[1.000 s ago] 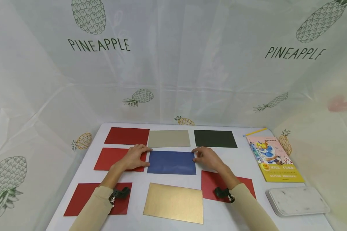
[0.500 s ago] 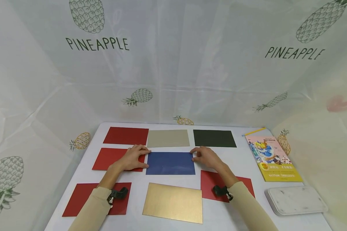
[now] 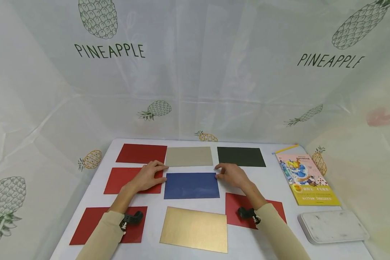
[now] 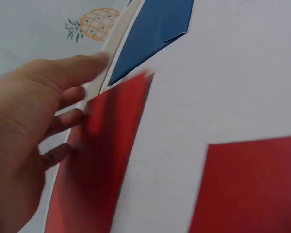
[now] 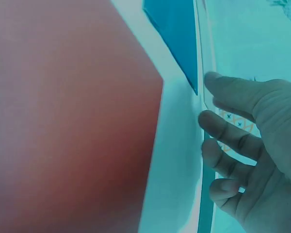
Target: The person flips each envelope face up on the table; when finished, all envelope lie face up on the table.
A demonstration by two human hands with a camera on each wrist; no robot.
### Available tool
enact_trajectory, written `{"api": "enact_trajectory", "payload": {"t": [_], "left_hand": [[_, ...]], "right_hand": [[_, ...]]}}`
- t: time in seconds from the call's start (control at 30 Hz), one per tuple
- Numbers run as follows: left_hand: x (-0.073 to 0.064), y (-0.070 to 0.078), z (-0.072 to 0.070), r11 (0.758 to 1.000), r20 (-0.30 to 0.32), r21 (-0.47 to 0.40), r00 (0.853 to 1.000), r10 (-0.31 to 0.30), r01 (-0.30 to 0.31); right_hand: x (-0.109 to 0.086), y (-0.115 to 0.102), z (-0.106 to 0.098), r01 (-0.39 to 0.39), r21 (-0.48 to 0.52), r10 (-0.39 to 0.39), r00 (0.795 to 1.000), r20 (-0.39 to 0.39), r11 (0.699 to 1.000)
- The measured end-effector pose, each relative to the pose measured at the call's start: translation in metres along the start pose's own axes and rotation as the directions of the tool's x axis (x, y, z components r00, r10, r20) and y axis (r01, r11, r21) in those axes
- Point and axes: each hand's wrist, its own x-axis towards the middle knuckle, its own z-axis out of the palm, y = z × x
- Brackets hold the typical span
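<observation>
A blue rectangular sheet lies flat in the middle of the white table. My left hand hovers at its upper left corner, over part of a red sheet. In the left wrist view, the thumb and fingers are spread, and nothing is held. At the upper right corner is my right hand. Its fingers are loosely bent in the right wrist view, with nothing between them. Whether a fingertip still touches the blue sheet cannot be told.
Behind lie a dark red sheet, a beige sheet and a dark green sheet. Nearer are a gold sheet and two red ones, partly under my forearms. Rightward are a picture book, a pencil and a pale case.
Both hands have risen slightly off the blue sheet's corners. The sheet's far edge, slightly slanted a second ago, now runs nearly level, and the sheet sits a little nearer.
</observation>
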Motion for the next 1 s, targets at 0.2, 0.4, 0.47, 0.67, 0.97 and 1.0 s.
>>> {"api": "enact_trajectory", "payload": {"t": [0.2,0.4,0.47,0.67,0.97,1.0], "left_hand": [[0.019,-0.009,-0.006,0.996,-0.121,-0.08,0.992,-0.037,0.028],[0.044,-0.024,-0.006,0.994,-0.106,-0.021,0.988,-0.108,0.107],[0.05,-0.027,-0.006,0.991,-0.103,-0.002,0.986,-0.131,0.132],[0.06,-0.028,-0.004,0.987,-0.098,0.053,0.985,-0.145,0.151],[0.068,-0.029,0.003,0.964,-0.116,0.136,0.97,-0.214,0.229],[0.069,-0.029,0.003,0.962,-0.12,0.141,0.969,-0.218,0.234]], "right_hand": [[0.019,-0.001,-0.002,-0.013,0.0,0.013,0.997,-0.081,1.0],[0.04,0.001,-0.002,0.005,-0.04,-0.008,0.997,-0.072,0.999],[0.046,0.002,0.0,0.015,-0.059,-0.017,0.999,-0.044,0.998],[0.058,0.006,0.006,0.041,-0.13,-0.043,0.999,-0.007,0.991],[0.06,0.009,0.007,0.085,-0.252,-0.092,0.996,-0.016,0.964],[0.06,0.009,0.007,0.093,-0.259,-0.1,0.995,-0.015,0.961]]}}
